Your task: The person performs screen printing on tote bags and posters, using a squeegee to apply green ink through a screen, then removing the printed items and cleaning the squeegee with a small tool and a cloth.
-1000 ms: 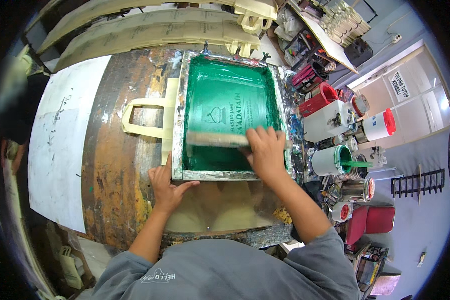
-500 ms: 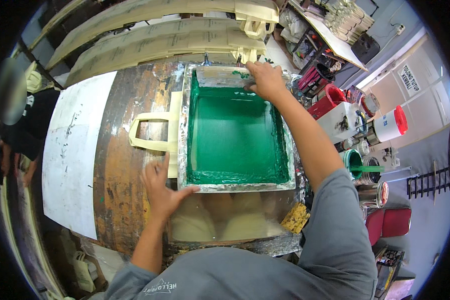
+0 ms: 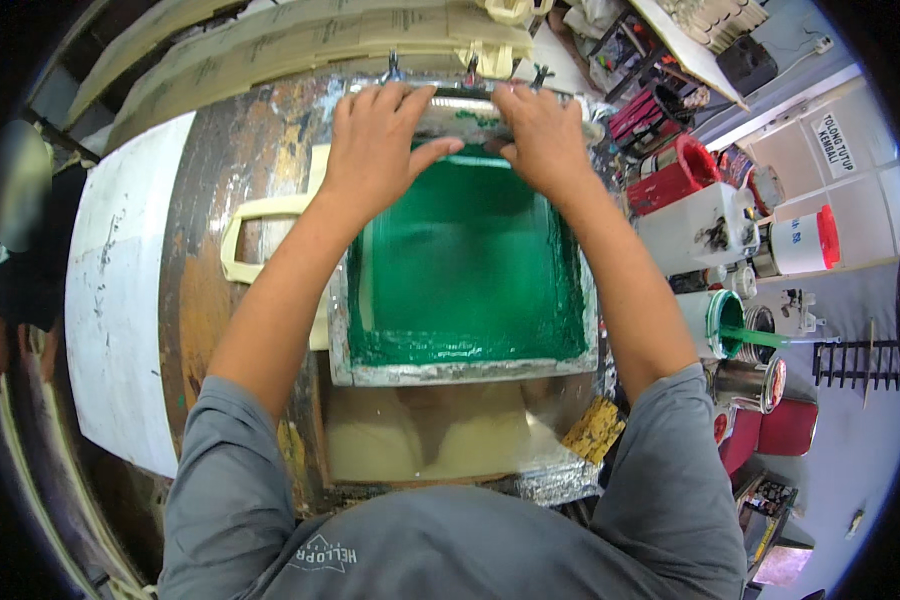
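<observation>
A screen-printing frame (image 3: pixel 460 375) lies in front of me, its mesh coated with wet green ink (image 3: pixel 470 270). Across its far end runs a pale squeegee (image 3: pixel 460 125) smeared with green. My left hand (image 3: pixel 378 145) grips the squeegee's left part, fingers over the far side and thumb toward me. On its right part my right hand (image 3: pixel 548 140) is closed in the same way. Most of the fingertips are hidden behind the bar. A cream fabric bag (image 3: pixel 319 330) lies beneath the frame, with its handle loop (image 3: pixel 270 206) sticking out at the left.
Clamps (image 3: pixel 392 68) stand behind the frame's far edge. A yellow sponge (image 3: pixel 594 428) sits near right. Ink cans and a green ink tub (image 3: pixel 725 320) line the right side. A white board (image 3: pixel 125 290) covers the table's left. A person (image 3: pixel 35 250) is at far left.
My left hand has moved from the frame's near left corner up to the far end and closed on the squeegee. My right hand stays at the far end, now gripping the squeegee.
</observation>
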Available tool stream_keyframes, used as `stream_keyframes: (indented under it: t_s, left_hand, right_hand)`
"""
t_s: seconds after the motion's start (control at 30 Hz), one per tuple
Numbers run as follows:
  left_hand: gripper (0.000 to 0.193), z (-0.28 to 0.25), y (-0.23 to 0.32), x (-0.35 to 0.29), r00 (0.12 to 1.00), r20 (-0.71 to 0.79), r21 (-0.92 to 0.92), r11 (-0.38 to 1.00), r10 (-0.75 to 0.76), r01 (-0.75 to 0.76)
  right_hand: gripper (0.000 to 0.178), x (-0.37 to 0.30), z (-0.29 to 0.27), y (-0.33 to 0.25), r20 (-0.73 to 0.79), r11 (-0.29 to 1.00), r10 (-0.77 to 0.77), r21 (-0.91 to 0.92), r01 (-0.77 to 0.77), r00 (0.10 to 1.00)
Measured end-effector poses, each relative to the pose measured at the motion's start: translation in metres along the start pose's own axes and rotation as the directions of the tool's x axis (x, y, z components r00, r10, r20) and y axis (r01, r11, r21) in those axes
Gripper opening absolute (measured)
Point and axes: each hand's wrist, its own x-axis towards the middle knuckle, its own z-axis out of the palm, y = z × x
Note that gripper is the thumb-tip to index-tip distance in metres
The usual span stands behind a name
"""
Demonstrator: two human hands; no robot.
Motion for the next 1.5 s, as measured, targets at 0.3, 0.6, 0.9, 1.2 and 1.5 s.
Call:
stream_keyframes:
  t_s: [0.3, 0.6, 0.9, 1.2, 1.5]
  left_hand:
    - [0.041, -0.011, -0.005, 0.028, 0.999, 0.051, 0.004, 1.0, 0.013, -0.013]
    - [0.051, 0.057, -0.02, 0.007, 0.998, 0.055, 0.07, 0.997, -0.031, 0.027]
    - [0.051, 0.016, 0.015, -0.051, 0.997, 0.073, 0.119, 0.992, 0.028, -0.037]
    - [0.047, -0.1, 0.106, -0.159, 0.986, 0.169, -0.008, 1.0, -0.015, 0.016]
    - [0.098, -0.139, 0.088, -0.229, 0.904, 0.149, 0.017, 0.915, -0.4, 0.403]
  right_hand:
    - [0.052, 0.01, -0.013, 0.002, -0.068, 0.999, 0.033, -0.035, -0.035, 0.997]
    - [0.047, 0.004, 0.054, 0.007, -0.056, 0.996, 0.015, -0.09, -0.02, 0.998]
    - [0.05, -0.057, -0.001, -0.037, 0.114, 1.0, 0.015, -0.027, -0.012, 0.993]
    - [0.033, -0.198, -0.081, -0.13, 0.202, 0.999, 0.024, 0.016, -0.028, 0.979]
    - [0.051, -0.2, -0.095, -0.129, 0.107, 0.987, 0.019, 0.157, -0.036, 0.994]
